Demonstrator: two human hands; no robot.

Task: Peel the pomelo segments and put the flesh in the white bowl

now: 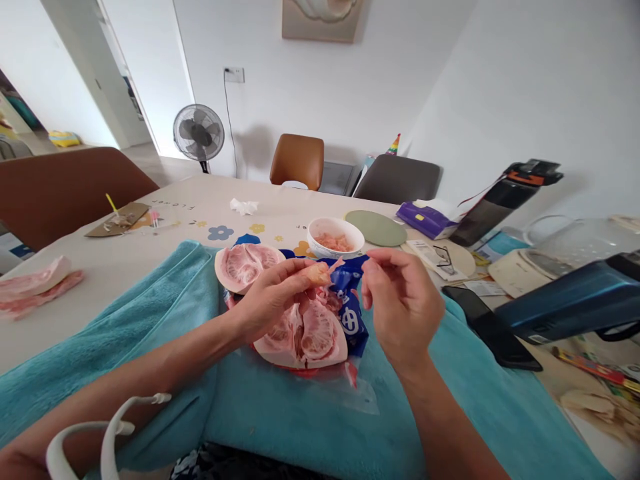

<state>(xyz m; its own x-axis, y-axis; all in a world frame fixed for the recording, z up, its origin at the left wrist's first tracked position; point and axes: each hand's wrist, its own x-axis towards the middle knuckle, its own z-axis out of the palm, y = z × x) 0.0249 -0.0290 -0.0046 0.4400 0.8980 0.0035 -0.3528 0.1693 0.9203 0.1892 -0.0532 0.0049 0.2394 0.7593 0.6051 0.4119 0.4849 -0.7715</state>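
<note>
Between the thumb and fingers of my left hand [281, 287] is a peeled pomelo segment [319, 274], with a strip of membrane sticking up from its right end. My right hand [403, 300] is held just to the right, thumb and fingertips drawn together; anything pinched there is too small to make out. Below both hands, a pomelo half [320, 333] with pink flesh and thick pale rind lies on a blue plastic bag [354, 327]. Another pomelo half [245, 263] sits behind my left hand. Pulled pink flesh fills part of a white bowl [320, 230] beyond the hands.
A teal towel [270, 407] covers the near table edge. Pieces of rind [37, 290] lie far left. At right are a black phone [493, 330], a blue bottle [570, 300], a dark bottle [495, 203], glasses [443, 259] and a purple tissue pack [425, 220].
</note>
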